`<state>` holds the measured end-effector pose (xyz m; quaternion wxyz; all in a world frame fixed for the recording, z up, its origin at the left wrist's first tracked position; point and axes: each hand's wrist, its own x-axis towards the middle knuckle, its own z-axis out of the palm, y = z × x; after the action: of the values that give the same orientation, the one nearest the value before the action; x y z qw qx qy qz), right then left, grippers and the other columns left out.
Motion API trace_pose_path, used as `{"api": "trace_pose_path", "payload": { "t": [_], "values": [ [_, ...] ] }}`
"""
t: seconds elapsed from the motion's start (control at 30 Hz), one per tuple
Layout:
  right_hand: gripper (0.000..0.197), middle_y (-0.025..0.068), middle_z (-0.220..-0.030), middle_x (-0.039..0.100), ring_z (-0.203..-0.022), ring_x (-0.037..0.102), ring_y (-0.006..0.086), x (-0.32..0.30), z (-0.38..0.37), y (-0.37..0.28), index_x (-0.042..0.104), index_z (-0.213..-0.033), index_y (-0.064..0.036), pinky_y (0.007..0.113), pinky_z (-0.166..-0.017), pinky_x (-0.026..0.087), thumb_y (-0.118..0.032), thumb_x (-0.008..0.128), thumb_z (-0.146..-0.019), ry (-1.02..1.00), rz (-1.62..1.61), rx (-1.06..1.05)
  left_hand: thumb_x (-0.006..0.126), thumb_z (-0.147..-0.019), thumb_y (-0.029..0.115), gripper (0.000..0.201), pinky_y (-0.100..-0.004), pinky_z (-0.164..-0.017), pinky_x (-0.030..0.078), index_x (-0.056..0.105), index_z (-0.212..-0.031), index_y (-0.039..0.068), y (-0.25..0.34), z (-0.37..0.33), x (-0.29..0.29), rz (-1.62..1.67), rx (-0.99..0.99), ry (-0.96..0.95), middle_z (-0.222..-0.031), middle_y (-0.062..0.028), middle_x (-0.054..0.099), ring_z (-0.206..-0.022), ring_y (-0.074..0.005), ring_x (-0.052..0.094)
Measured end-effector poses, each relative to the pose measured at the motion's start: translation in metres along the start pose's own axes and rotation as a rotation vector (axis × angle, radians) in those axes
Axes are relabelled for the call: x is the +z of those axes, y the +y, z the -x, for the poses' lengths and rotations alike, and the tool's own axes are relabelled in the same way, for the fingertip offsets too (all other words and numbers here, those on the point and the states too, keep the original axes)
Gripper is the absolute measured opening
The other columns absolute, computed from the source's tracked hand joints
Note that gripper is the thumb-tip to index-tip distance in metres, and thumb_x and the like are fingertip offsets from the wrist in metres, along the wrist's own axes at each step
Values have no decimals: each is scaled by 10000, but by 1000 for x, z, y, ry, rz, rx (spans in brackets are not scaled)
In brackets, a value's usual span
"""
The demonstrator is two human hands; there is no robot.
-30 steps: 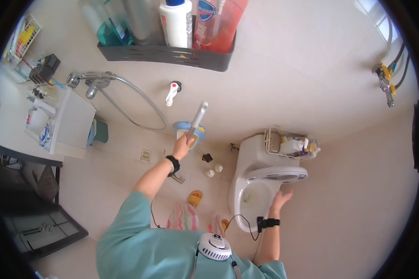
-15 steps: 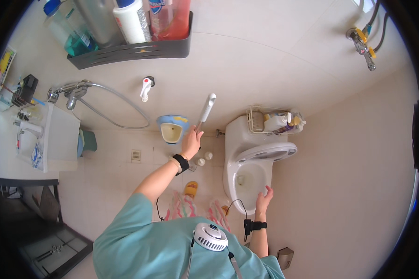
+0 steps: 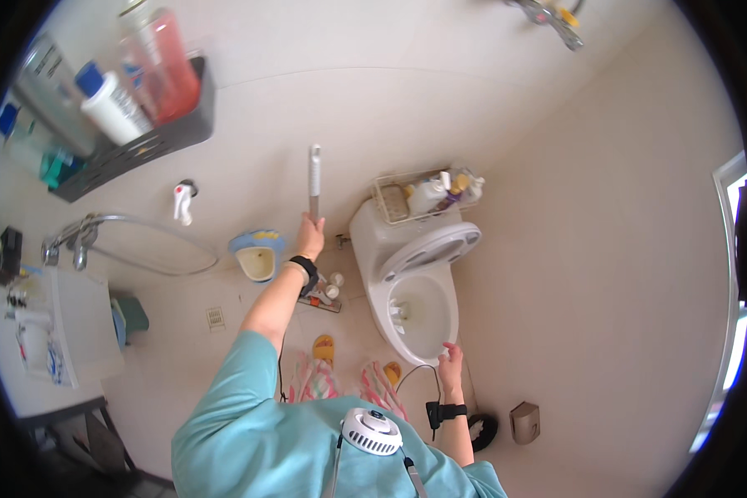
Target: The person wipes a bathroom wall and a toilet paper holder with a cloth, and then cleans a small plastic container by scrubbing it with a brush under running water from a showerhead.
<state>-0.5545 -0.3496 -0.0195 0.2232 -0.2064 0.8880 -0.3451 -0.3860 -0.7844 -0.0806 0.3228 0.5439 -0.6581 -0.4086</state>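
In my left hand [image 3: 311, 239] is a long straight handle [image 3: 314, 176], whitish at its top end and greyish brown lower down. The fingers are closed round it, and its lower end is hidden behind my hand and arm. Close to my left wrist, a flat strip [image 3: 324, 305] with an orange spot lies low by the floor; I cannot tell whether it belongs to the handle. My right hand [image 3: 451, 365] holds nothing, its fingers apart, beside the front rim of the white toilet [image 3: 379, 311]. The toilet's lid and seat [image 3: 432, 249] are raised.
A wire basket of bottles [image 3: 427, 195] stands on the toilet tank. A blue child's urinal [image 3: 257, 257] hangs low on the wall, near white bottles [image 3: 334, 286] on the floor. Left are a shower hose [image 3: 162, 220], a washbasin cabinet [image 3: 83, 328] and a shelf [image 3: 141, 141]. A bin [image 3: 481, 432] stands right.
The view has turned, so the shelf and toilet sit further left. The handle has gone from leaning right to nearly upright in the picture. My right hand stays by the toilet's front rim.
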Motion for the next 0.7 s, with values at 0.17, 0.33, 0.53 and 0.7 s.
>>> {"api": "trace_pose_path", "payload": {
  "t": [0.17, 0.33, 0.53, 0.7],
  "values": [
    [325, 189, -1130, 454, -1078, 437, 329, -27, 10, 32, 506, -1053, -55, 380, -915, 368, -42, 511, -729, 7, 44, 20, 631, -771, 280, 688, -399, -953, 328, 279, -1236, -84, -6, -2, 16, -22, 88, -39, -1179, -312, 415, -1116, -400, 408],
    [320, 197, -1101, 473, -1013, 488, 325, -61, 3, 72, 505, -1068, -61, 392, -868, 410, -73, 521, -748, -19, -44, 112, 596, -797, 257, 607, -372, -980, 301, 316, -1233, -60, -29, 42, 23, -138, 120, -185, -1213, -275, 408, -1156, -362, 382],
    [330, 179, -1137, 466, -1061, 472, 301, -136, -40, 61, 502, -1102, -73, 364, -858, 413, -80, 506, -773, 52, -96, 95, 575, -783, 164, 426, -337, -890, 381, 433, -1147, -5, -82, 143, -3, -118, -111, -451, -1119, -172, 507, -1046, -268, 485],
    [322, 182, -1260, 388, -1117, 440, 272, -192, -99, 91, 486, -1108, -79, 342, -837, 420, -74, 498, -786, 89, -154, 9, 559, -765, 105, 261, -315, -788, 433, 538, -1009, 15, -99, 216, -37, -152, -320, -364, -963, -126, 578, -903, -219, 540]
  ]
}}
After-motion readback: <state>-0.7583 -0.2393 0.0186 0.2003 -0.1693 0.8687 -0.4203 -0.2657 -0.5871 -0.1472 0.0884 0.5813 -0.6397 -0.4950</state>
